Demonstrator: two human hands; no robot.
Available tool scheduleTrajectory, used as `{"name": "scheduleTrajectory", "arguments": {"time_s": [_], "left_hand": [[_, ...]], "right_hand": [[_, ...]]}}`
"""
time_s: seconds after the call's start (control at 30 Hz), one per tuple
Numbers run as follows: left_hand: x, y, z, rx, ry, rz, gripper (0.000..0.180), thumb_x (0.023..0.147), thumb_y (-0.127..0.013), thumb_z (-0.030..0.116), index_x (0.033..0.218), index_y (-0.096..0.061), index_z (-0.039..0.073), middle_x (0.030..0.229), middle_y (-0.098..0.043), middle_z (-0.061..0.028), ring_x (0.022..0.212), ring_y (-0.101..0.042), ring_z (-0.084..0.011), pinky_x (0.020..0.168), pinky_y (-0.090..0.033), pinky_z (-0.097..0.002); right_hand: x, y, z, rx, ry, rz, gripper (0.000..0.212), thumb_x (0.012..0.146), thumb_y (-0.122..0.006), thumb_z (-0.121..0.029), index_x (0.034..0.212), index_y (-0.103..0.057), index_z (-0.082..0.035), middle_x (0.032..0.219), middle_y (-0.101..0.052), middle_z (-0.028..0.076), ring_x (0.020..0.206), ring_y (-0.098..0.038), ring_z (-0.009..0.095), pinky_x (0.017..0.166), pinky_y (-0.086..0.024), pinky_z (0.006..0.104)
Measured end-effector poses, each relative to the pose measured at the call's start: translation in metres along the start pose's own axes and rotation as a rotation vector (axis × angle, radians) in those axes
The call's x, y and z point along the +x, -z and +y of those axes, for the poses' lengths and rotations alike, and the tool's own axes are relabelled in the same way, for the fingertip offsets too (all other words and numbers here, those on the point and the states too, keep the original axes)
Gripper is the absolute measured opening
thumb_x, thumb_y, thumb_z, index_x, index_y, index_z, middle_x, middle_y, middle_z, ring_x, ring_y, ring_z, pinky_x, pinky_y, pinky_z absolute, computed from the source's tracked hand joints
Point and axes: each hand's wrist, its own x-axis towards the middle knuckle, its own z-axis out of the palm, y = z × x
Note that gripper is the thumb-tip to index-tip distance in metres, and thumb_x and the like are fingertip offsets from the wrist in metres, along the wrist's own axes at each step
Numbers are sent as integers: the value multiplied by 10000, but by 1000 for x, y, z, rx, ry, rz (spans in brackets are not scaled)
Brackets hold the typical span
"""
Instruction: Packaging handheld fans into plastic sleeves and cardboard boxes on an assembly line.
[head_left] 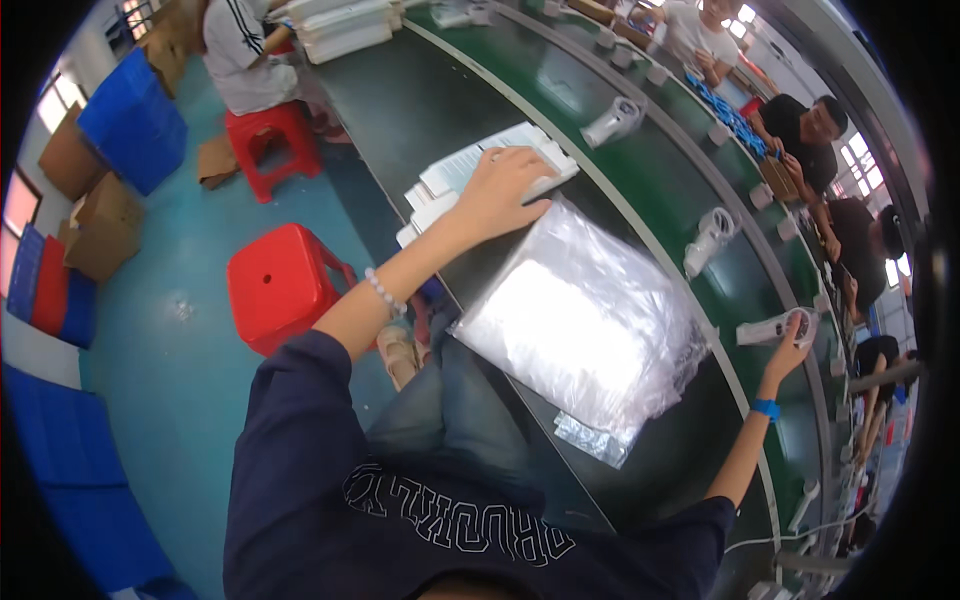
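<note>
My left hand (505,190) lies on a pile of flat white cartons (455,172), its fingers stretched over them and its thumb apart. Close by that thumb is a big stack of clear plastic bags (590,320), glaring with reflected light. Out to the right, my right hand (790,355) reaches over the green conveyor belt (690,170). Its fingers grip the round end of a white handheld device (765,330) lying on the belt. The device's exact kind cannot be made out. A small silvery packet (595,437) sticks out under the bags' near edge.
More white devices (612,122) lie spaced along the belt. Left of the dark table stand a red stool (275,280), blue bins (130,120) and cardboard boxes (105,225). A co-worker (240,60) sits at the far left; several others work across the belt. White trays (340,30) are stacked far off.
</note>
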Motion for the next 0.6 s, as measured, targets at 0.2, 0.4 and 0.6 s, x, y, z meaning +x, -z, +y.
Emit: {"name": "scheduleTrajectory", "arguments": {"time_s": [0.2,0.4,0.6], "left_hand": [[2,9,-56,300,390,-306,1168,574,-741,681,1479,-295,94,1475,-323,-272,1385,-291,-422,1075,-280,-541],[10,3,-54,263,480,-487,1229,547,-756,680,1497,-250,86,1450,-347,-283,1352,-349,-405,1064,-305,-544],[-5,6,-83,195,456,-401,1249,538,-776,675,1470,-267,19,1354,-440,-280,1260,-448,-411,1021,-355,-538]], "right_hand": [[101,25,149,-534,-294,-212,668,898,-561,-534,1266,-562,25,1160,-646,173,1100,-597,273,965,-419,343],[30,-29,12,-1044,365,-132,505,881,-630,-313,1260,-536,8,1222,-572,215,1137,-543,406,970,-422,449],[-149,-65,-274,-149,1169,-877,400,571,-654,-62,970,-646,-55,973,-632,132,921,-611,362,942,-454,503]]}}
